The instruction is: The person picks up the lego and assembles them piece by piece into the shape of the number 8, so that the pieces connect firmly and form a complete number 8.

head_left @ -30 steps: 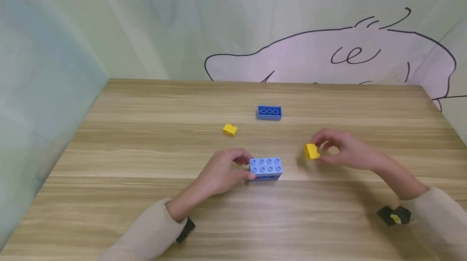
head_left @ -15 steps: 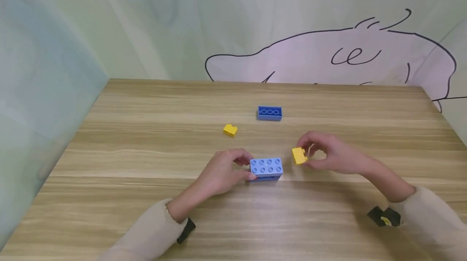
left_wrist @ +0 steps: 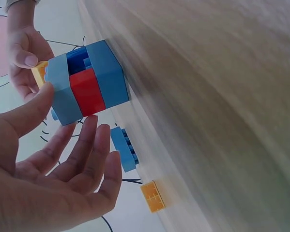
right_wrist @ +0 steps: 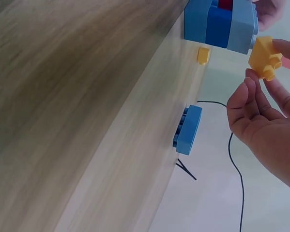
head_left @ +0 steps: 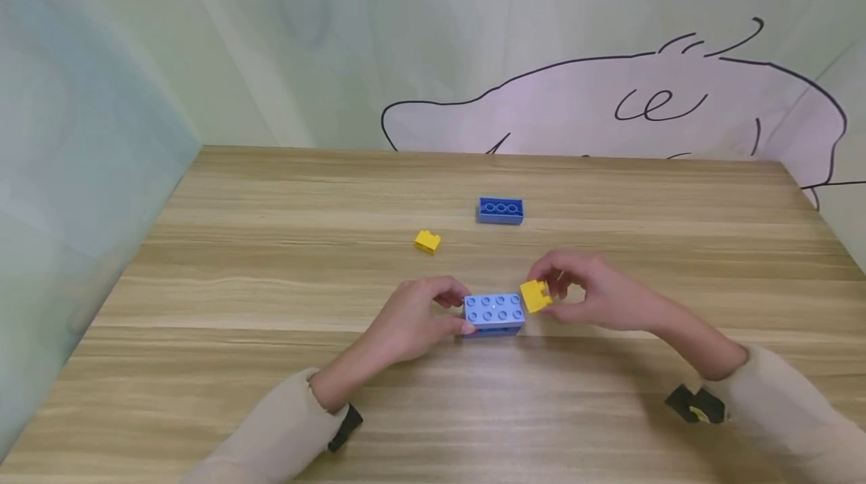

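A stack of toy building bricks (head_left: 493, 313) stands on the table, its light blue top brick showing studs. Between its upper and lower blue layers sit a red brick (left_wrist: 88, 91) and a darker blue brick (right_wrist: 218, 26). My left hand (head_left: 413, 322) holds the stack's left end, thumb at the front and fingers behind. Thumb and fingers of my right hand (head_left: 605, 294) pinch a yellow brick (head_left: 536, 296) at the upper right end of the stack. The yellow brick is tilted, and its studs (right_wrist: 268, 72) face the right palm.
Behind the stack, a blue brick (head_left: 501, 212) lies with its hollow underside showing. A second small yellow brick (head_left: 427, 242) lies to the left of it, beyond my left hand. A wall with a line drawing (head_left: 609, 93) borders the wooden table (head_left: 271, 206) at the back.
My right hand has carried the yellow brick leftward to the stack's right end, turning it slightly. My left hand and the stack have stayed in place.
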Demonstrator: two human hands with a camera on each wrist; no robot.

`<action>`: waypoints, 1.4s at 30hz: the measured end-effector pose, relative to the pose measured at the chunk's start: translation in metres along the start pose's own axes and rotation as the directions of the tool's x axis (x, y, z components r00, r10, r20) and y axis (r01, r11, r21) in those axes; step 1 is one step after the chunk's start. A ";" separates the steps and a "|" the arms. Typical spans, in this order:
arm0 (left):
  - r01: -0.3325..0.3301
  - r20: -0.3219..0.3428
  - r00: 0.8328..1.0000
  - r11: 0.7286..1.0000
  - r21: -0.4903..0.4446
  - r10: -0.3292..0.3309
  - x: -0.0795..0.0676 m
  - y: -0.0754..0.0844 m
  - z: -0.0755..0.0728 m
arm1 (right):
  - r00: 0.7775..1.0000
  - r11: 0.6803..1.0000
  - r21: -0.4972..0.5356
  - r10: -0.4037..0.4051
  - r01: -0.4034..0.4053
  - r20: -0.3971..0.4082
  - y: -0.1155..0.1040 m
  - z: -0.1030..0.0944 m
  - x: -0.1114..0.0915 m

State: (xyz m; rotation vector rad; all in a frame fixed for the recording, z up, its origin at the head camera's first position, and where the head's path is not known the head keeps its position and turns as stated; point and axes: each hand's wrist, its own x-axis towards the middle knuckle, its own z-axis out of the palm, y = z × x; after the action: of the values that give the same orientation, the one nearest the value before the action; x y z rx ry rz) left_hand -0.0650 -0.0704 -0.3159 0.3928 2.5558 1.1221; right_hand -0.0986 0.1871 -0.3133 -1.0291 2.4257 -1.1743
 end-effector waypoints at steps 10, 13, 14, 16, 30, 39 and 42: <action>-0.012 -0.011 1.000 1.000 -0.010 0.012 0.000 0.000 0.000 | 1.000 1.000 -0.026 0.017 -0.017 0.003 -0.005 0.006 0.003; -0.038 -0.024 0.999 0.999 -0.016 0.038 0.000 -0.001 0.001 | 1.000 1.000 -0.023 0.015 -0.015 0.003 -0.007 0.008 0.004; -0.045 -0.028 0.999 0.999 -0.018 0.044 0.000 -0.001 0.001 | 1.000 1.000 -0.025 0.014 -0.014 0.002 -0.007 0.009 0.005; -0.056 -0.034 0.998 0.998 -0.020 0.055 0.000 -0.001 0.001 | 1.000 1.000 -0.027 0.013 -0.013 -0.001 -0.007 0.010 0.006; -0.020 -0.004 1.000 0.999 -0.026 0.020 0.000 0.000 0.001 | 1.000 0.999 -0.034 0.018 -0.018 -0.013 -0.009 0.013 0.008; -0.017 -0.001 1.000 0.999 -0.033 0.017 -0.001 0.000 0.000 | 1.000 0.999 -0.043 0.014 -0.014 -0.015 -0.011 0.013 0.010; -0.017 -0.001 1.000 0.999 -0.037 0.017 -0.001 0.000 0.000 | 1.000 0.999 -0.046 0.012 -0.013 -0.016 -0.011 0.012 0.011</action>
State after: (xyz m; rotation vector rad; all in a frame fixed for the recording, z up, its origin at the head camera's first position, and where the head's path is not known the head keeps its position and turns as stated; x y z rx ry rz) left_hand -0.0646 -0.0707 -0.3152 0.4062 2.5333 1.1739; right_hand -0.0944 0.1677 -0.3119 -1.0202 2.4788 -1.1322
